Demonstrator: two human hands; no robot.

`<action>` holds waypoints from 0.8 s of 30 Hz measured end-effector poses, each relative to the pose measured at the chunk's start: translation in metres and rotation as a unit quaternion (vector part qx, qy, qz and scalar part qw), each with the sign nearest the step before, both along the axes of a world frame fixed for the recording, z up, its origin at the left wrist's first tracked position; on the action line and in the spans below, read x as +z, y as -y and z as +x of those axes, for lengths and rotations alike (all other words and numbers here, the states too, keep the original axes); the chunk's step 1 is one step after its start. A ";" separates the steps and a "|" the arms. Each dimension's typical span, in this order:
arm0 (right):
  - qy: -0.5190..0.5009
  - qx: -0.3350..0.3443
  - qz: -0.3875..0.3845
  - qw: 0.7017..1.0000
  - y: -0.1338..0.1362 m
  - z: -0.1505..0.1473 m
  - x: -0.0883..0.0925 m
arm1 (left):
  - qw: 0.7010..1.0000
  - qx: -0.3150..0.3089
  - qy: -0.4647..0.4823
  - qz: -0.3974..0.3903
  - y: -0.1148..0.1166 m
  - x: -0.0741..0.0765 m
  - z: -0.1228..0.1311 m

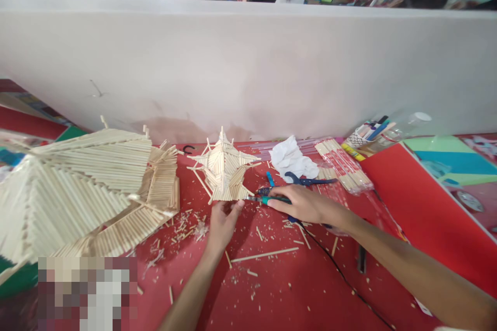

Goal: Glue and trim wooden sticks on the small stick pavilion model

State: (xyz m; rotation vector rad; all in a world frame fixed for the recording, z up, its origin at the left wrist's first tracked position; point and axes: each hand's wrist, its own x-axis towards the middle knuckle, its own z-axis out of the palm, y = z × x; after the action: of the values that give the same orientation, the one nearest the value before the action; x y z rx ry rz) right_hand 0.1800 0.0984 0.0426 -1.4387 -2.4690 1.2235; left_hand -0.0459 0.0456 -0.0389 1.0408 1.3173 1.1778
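Note:
A small pointed roof model (223, 165) made of pale wooden sticks stands on the red table. My left hand (224, 222) grips its near lower edge, thumb and fingers closed on it. Beside its lower right corner, my right hand (301, 202) is closed around teal-handled pliers (266, 199), whose metal tip points at the model's edge. Part of the handles is hidden under the fingers. Dark blue cutters (310, 181) lie just beyond that hand. A black cord (336, 264) runs from beneath it toward the front.
A larger stick-built roof (85, 186) fills the left side. Stick scraps (186, 227) litter the red table (248, 300). Crumpled tissue (293, 158), packed sticks (344, 165), a pen cup (359, 137) and a red sheet (430, 207) lie right. A white partition (248, 67) stands behind; people sit beyond it.

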 end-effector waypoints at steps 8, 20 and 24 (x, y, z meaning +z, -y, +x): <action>0.034 0.012 0.013 0.999 0.001 0.002 -0.006 | 1.000 0.005 0.001 -0.003 0.000 0.001 0.000; 0.033 0.018 0.046 0.998 0.004 0.003 -0.016 | 1.000 0.010 -0.002 -0.005 0.002 -0.003 -0.002; 0.040 0.022 0.049 0.998 0.004 0.000 -0.013 | 1.000 0.008 -0.011 0.000 0.002 -0.004 -0.001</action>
State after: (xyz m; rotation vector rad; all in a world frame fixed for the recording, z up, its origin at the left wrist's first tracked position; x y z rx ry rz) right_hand 0.1801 0.0943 0.0298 -1.4428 -2.5862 1.0540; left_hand -0.0472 0.0439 -0.0432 1.0482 1.3459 1.1822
